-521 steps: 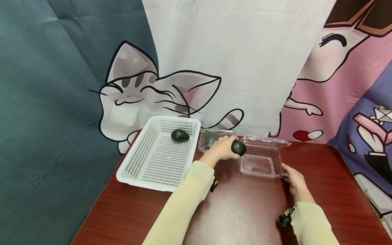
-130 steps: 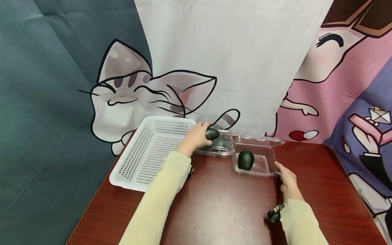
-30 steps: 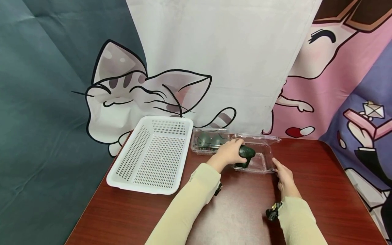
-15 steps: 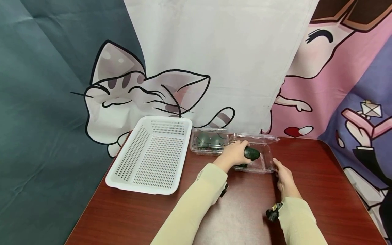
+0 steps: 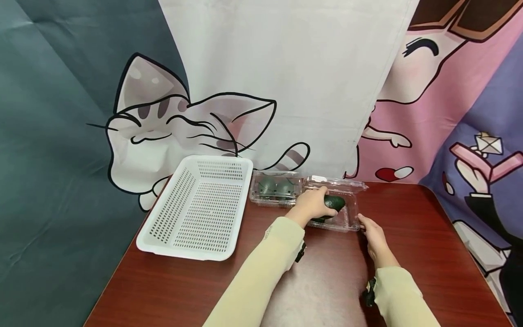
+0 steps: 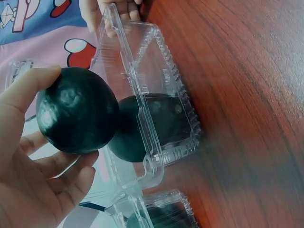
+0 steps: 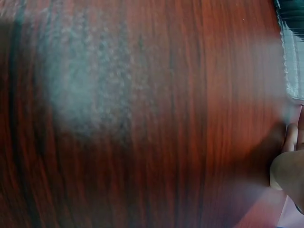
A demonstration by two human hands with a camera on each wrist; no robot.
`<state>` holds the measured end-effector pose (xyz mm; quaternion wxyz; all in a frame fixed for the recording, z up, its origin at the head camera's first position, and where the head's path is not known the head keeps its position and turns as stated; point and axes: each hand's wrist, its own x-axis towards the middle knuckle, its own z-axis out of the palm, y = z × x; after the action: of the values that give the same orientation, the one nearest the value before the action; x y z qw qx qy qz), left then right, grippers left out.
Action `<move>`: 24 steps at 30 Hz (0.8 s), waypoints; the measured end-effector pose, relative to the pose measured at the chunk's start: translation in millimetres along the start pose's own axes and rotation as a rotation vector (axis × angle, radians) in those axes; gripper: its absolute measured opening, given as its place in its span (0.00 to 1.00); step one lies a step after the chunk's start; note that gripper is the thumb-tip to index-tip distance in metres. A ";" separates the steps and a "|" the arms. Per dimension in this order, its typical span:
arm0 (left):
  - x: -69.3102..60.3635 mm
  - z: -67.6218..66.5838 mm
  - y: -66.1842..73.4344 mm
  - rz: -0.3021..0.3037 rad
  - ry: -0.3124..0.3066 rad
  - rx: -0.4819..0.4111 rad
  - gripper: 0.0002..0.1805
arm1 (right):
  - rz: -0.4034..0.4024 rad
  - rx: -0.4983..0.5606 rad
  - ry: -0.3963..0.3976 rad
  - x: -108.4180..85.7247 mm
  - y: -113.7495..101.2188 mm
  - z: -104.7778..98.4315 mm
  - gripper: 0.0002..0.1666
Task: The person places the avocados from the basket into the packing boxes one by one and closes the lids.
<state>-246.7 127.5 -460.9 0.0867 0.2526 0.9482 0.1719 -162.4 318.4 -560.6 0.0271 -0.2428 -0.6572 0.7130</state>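
In the head view my left hand (image 5: 311, 205) holds a dark green avocado (image 5: 335, 204) over an open clear plastic clamshell container (image 5: 350, 225). The left wrist view shows this avocado between the thumb and fingers, just outside the container's rim. Behind the wall lies a second avocado (image 6: 175, 116), partly covered by the held one. My right hand (image 5: 375, 240) grips the container's right front corner, thumb and fingers on either side of the rim. Only part of that hand shows at the right wrist view's edge.
A closed clear container (image 5: 274, 187) with avocados in it stands left of the open one. Farther left is a white perforated basket (image 5: 185, 247) with nothing inside. All stand on a reddish-brown wooden table (image 5: 323, 272), in front of a printed cloth backdrop (image 5: 306, 68).
Earlier, an avocado was taken from the white basket and another laid in the open container. Over the last second, my left hand has lowered the held avocado slightly. The right hand keeps its hold.
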 end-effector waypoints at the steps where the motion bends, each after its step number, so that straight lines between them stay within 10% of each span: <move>1: 0.1 0.2 0.5 -0.008 -0.002 -0.021 0.32 | 0.000 0.000 0.010 -0.2 -0.1 0.9 0.15; 24: 7.3 17.3 14.5 -0.095 -0.014 -0.230 0.35 | 0.088 0.014 -0.031 6.9 -6.5 -1.9 0.12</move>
<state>-242.1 147.9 -472.0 0.1298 0.1969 0.9326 0.2732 -169.6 323.5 -556.5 -0.0126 -0.2604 -0.6411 0.7218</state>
